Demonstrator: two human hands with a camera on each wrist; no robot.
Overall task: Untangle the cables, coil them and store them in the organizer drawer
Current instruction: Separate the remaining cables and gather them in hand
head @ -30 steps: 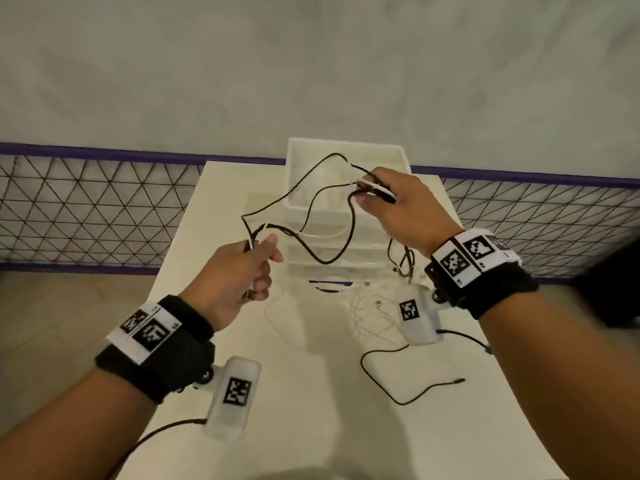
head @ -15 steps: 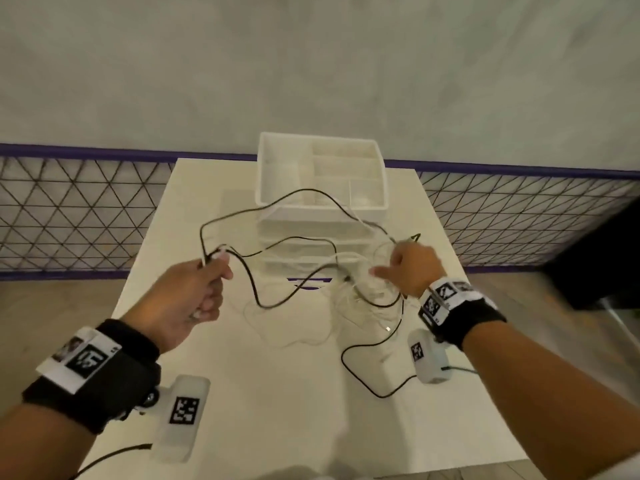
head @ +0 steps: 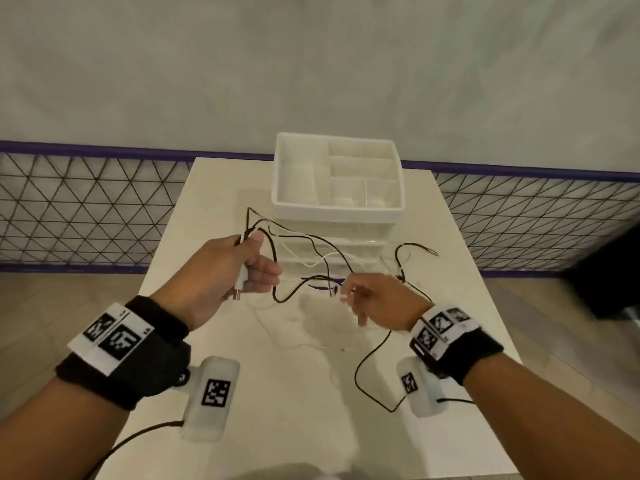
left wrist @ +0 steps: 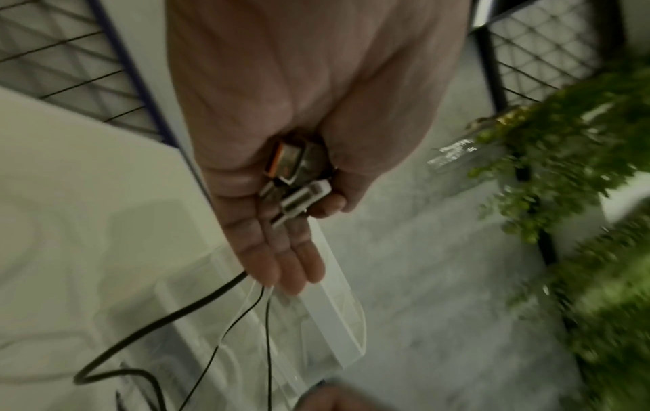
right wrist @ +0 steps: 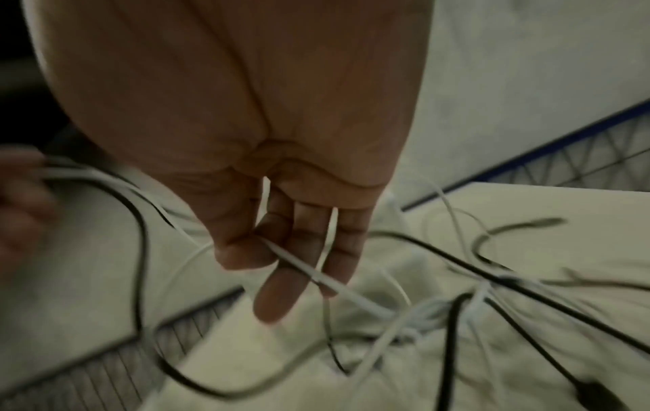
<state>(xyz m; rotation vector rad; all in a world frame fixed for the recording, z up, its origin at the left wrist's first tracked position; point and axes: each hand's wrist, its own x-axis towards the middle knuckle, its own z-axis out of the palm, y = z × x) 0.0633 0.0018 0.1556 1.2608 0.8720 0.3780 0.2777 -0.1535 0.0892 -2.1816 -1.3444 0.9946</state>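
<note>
Black and white cables hang tangled between my two hands in front of the white organizer (head: 337,211). My left hand (head: 258,268) is raised over the table and grips the cable plugs (left wrist: 299,180), a metal USB plug and a white one, between thumb and palm. From it a black cable (head: 291,292) and a white cable (head: 311,263) loop across to my right hand (head: 349,299). That hand pinches the white cable (right wrist: 316,278) between thumb and fingers, just above the knot of cables (right wrist: 474,294) on the table.
The organizer's top tray has several empty compartments, and its drawer fronts (head: 346,247) face me, closed. A loose black cable end (head: 431,251) lies right of the drawers, and another black loop (head: 367,375) trails toward the table's (head: 277,427) front. Wire fencing (head: 86,209) runs behind.
My right hand came down from the organizer's top to the tangle in front of the drawers and now pinches a white cable. The left hand keeps hold of the plugs.
</note>
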